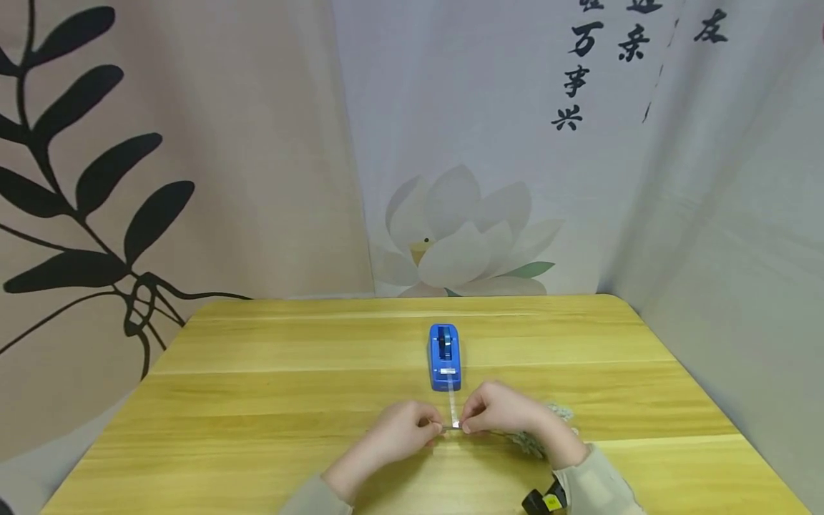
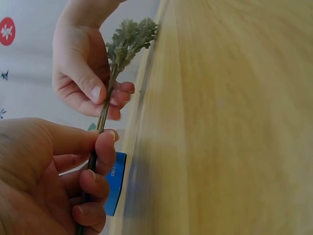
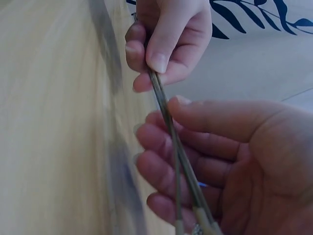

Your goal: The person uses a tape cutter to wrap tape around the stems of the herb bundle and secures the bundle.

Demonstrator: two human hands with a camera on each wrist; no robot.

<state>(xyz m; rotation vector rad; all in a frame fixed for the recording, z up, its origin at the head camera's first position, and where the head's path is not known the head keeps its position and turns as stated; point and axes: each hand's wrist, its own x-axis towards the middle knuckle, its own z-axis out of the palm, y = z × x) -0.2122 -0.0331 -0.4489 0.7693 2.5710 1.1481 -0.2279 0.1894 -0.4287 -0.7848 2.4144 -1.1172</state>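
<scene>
A bunch of grey-green leafy sprigs (image 2: 128,43) with long thin stems (image 3: 160,93) is held level between the two hands, low over the table. My left hand (image 1: 407,431) pinches the stems between thumb and forefinger, its other fingers curled around their lower ends. Closer to the leaves, the right hand (image 1: 505,409) holds the same stems between thumb and fingers. A strip of clear tape (image 1: 453,406) runs from the blue tape dispenser (image 1: 445,383) to the stems, meeting them in the short gap between the hands. In the head view, the right hand and wrist partly cover the leaves.
Just beyond the hands, the dispenser stands on the wooden table (image 1: 290,400). A black object with a yellow label (image 1: 543,501) lies by the right sleeve (image 1: 595,483), partly hidden. Printed curtains (image 1: 270,179) hang behind the table's far edge.
</scene>
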